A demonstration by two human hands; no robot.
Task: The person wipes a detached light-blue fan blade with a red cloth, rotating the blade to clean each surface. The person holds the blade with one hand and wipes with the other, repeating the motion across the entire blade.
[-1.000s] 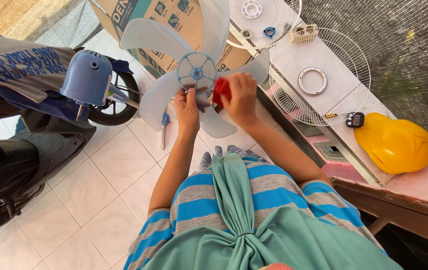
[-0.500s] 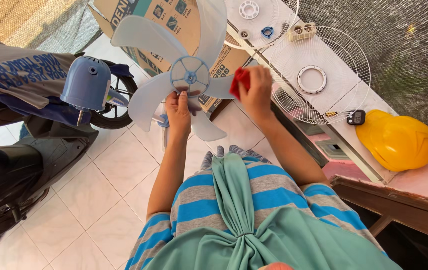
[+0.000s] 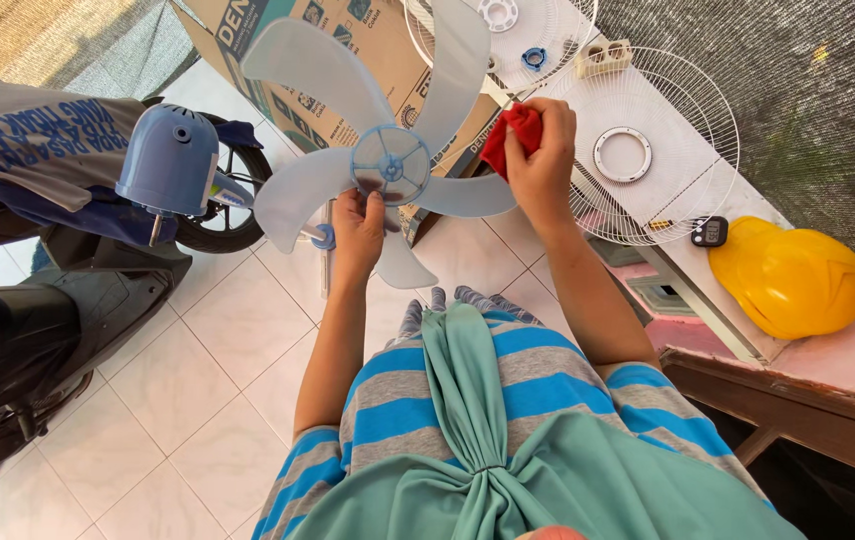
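1. Head view looks down on a person in a shirt (image 3: 508,400) with blue and grey stripes and a green cloth tied at the front
2. Just past the shirt, the left hand (image 3: 358,228) is closed on the light blue fan blade (image 3: 388,150), with the fingers pinching it just under the round hub in the middle
3. The fan blade is held up in the air over the white tile floor (image 3: 198,390), and its see-through wings spread out on all sides
4. The right hand (image 3: 543,160) is closed tight on a red cloth (image 3: 510,135) and presses it on the outer end of the wing that points to the right
5. On the left, a dark scooter (image 3: 38,330) stands on the floor, and a blue fan motor housing (image 3: 170,160) sits just beside its wheel
6. On the right, a yellow hard hat (image 3: 790,280) lies on a pink ledge (image 3: 838,365), with a small black gadget (image 3: 710,232) near it
7. Next to that, a white wire fan guard (image 3: 678,120) lies flat on the ledge, partly behind the right hand
8. Farther away, a brown cardboard box (image 3: 278,40) lies behind the fan blade, and a second wire fan guard (image 3: 538,30) sits at the top edge
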